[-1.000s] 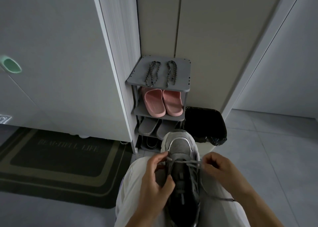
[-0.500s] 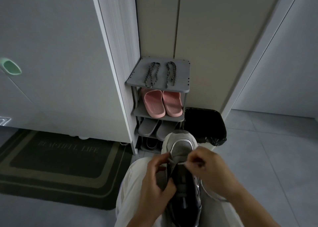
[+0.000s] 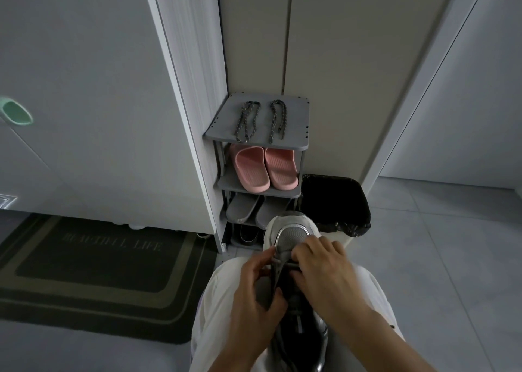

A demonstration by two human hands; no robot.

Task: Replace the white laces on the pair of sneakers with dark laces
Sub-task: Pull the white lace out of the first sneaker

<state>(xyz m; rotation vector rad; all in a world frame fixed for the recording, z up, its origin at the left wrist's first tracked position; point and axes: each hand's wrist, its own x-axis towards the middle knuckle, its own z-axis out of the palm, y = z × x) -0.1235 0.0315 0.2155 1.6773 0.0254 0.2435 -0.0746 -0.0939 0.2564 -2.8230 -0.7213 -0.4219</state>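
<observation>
The right hand (image 3: 324, 275) is moving further across the sneaker (image 3: 292, 234), its fingers pinching the white lace (image 3: 284, 265); the left hand (image 3: 254, 295) is still gripping the sneaker.

1. One view only, worn on the head; looks forward and steeply down.
2. Sits very near above the lap, with left hand (image 3: 251, 301), right hand (image 3: 327, 281) and sneaker (image 3: 291, 236) at the bottom centre.
3. Faces a shoe rack (image 3: 263, 123) in the wall corner, farther off, at mid frame.
4. Takes in widely, with bent lines toward the edges: doormat (image 3: 93, 275) at the left, floor tiles (image 3: 437, 258) at the right.
</observation>
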